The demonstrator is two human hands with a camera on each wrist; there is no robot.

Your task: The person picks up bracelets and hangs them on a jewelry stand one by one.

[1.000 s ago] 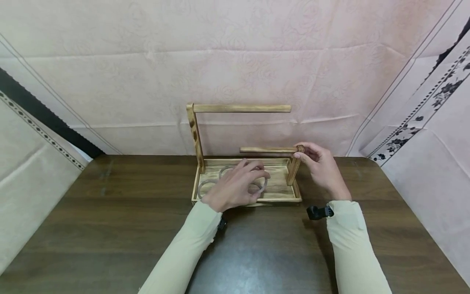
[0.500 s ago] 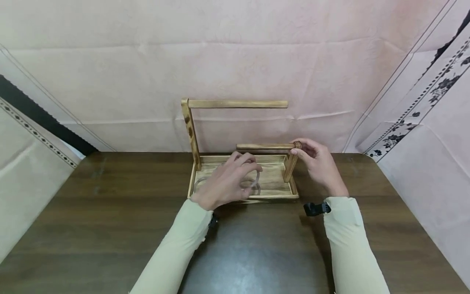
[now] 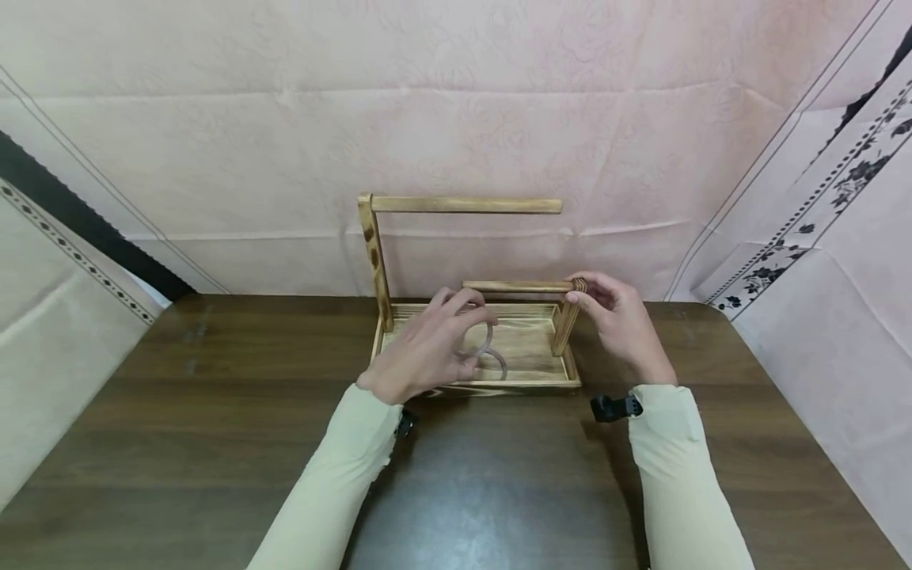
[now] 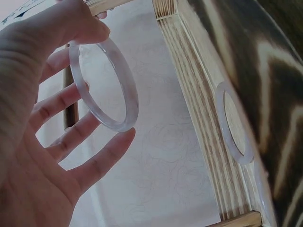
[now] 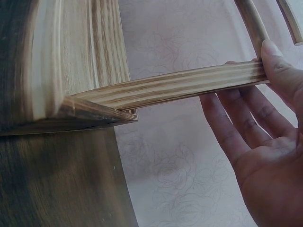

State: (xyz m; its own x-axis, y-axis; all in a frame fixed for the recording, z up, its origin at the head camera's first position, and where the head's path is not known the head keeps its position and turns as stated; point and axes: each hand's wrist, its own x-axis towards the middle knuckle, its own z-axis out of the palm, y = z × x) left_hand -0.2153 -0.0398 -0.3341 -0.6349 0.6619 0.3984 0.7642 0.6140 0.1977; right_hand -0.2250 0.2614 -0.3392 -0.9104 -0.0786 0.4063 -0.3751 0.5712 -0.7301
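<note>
Your left hand [image 3: 431, 344] holds a pale bangle [image 4: 130, 99] over the tray [image 3: 527, 386], thumb on one part of the rim and spread fingertips along another, with no full wrap. That light hold could let the smooth ring slip or twist if your thumb eases. The lower bar [image 3: 513, 286] has its free end, at the left, close to your fingers; a careless lift might knock the bangle against it, though you cannot judge the depth from above.

Your right hand [image 3: 623, 321] pinches the top of the right post [image 3: 564, 328], where that bar joins. Pulling hard there could shift or tip the light-looking stand.

From the head view, you see both bars, including the taller upper bar [image 3: 466, 205], but your left hand hides much of the tray. The left wrist view shows the thumb and fingertips on the held ring, a second bangle [image 4: 224, 125] lying in the tray, and a sliver of what looks like a third ring [image 4: 260, 184] by the near wall. The right wrist view shows your thumb at the joint and your fingers behind the post, which the head view mostly conceals.
</note>
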